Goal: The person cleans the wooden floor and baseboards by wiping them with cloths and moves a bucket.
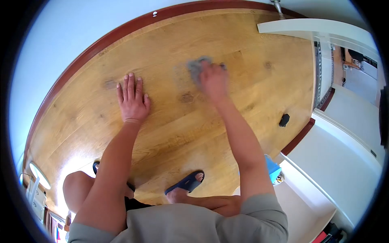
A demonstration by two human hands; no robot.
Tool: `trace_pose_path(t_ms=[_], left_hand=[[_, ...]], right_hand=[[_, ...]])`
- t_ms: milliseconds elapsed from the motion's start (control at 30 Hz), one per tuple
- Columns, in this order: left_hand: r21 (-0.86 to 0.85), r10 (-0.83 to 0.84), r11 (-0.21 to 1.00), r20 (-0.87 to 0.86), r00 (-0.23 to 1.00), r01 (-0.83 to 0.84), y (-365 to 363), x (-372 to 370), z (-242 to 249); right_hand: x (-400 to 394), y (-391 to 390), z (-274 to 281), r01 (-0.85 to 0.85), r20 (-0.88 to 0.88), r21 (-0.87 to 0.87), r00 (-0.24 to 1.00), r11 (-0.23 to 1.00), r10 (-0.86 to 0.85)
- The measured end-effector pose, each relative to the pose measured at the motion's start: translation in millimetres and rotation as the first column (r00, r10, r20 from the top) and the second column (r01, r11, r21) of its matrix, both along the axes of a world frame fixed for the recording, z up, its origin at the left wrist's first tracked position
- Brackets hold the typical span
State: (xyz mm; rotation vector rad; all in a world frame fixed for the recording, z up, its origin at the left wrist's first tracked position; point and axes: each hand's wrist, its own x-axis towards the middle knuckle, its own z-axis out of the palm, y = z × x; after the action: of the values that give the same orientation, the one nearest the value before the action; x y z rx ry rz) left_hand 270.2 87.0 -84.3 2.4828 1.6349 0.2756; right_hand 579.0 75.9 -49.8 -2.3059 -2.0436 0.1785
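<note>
My left hand (pixel 133 100) lies flat on the wooden floor (pixel 170 133), fingers spread and nothing under them that shows. To its right, farther from my body, my right hand (pixel 214 81) presses a crumpled grey cloth (pixel 197 69) against the floor. The right hand and the cloth are blurred. Part of the cloth sticks out to the left of the fingers, and the rest is hidden under the hand.
A small black object (pixel 284 120) lies on the floor at the right. An open white door (pixel 324 27) stands at the upper right. Near my right elbow is a blue item (pixel 272 168). My foot wears a dark slipper (pixel 187 182). A reddish-brown baseboard (pixel 117 32) borders the wall.
</note>
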Motion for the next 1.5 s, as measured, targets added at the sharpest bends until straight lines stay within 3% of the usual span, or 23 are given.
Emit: trace_pose_path(t_ms=[133, 233, 333, 433, 500, 667, 767, 867, 967, 1167, 1267, 1367, 1500], left_hand=[[-0.048, 0.006, 0.999, -0.048, 0.999, -0.008, 0, 0, 3], [-0.022, 0.002, 1.0, -0.033, 0.999, -0.003, 0, -1, 2], [-0.024, 0.003, 1.0, -0.034, 0.999, -0.004, 0, 0, 4], [0.004, -0.005, 1.0, -0.021, 1.0, 0.005, 1, 0, 1], [0.011, -0.006, 1.0, -0.028, 1.0, 0.006, 1, 0, 1], [0.015, -0.006, 1.0, -0.03, 1.0, 0.006, 0, 0, 1], [-0.004, -0.002, 1.0, -0.042, 0.999, 0.002, 0, -1, 1], [0.003, -0.002, 1.0, -0.033, 0.999, 0.002, -1, -1, 1], [0.002, 0.0, 1.0, -0.06, 0.998, 0.0, 0, 0, 3], [0.001, -0.003, 1.0, -0.032, 0.999, 0.003, 0, -2, 1], [-0.018, 0.003, 1.0, -0.02, 1.0, -0.003, 1, -1, 3], [-0.007, 0.003, 1.0, -0.011, 1.0, -0.003, 1, -1, 3], [0.026, -0.006, 1.0, -0.002, 1.0, 0.006, 1, -1, 0]], right_hand=[[46, 8, 3, 0.179, 0.146, 0.068, 0.972, 0.982, -0.187], [15, 1, -2, 0.001, 0.126, -0.004, 0.992, 1.0, -0.001], [-20, -9, -2, -0.218, 0.049, 0.151, 0.976, 0.964, 0.213], [10, 2, 6, -0.146, 0.132, -0.012, 0.98, 0.989, 0.146], [46, 9, 10, 0.001, 0.184, -0.089, 0.983, 0.996, 0.015], [122, 19, 3, 0.242, 0.187, -0.064, 0.956, 0.968, -0.227], [96, 16, -12, 0.16, 0.186, -0.013, 0.97, 0.987, -0.155], [45, 9, -5, -0.046, 0.153, -0.035, 0.987, 0.998, 0.051], [35, 9, 8, -0.11, 0.159, -0.135, 0.978, 0.985, 0.131], [126, 22, 6, 0.151, 0.245, -0.049, 0.96, 0.987, -0.134], [103, 22, 3, 0.081, 0.244, -0.171, 0.969, 0.982, -0.037], [84, 11, 0, -0.141, 0.252, -0.057, 0.956, 0.988, 0.15], [125, 28, 3, 0.102, 0.281, -0.107, 0.957, 0.989, -0.069]])
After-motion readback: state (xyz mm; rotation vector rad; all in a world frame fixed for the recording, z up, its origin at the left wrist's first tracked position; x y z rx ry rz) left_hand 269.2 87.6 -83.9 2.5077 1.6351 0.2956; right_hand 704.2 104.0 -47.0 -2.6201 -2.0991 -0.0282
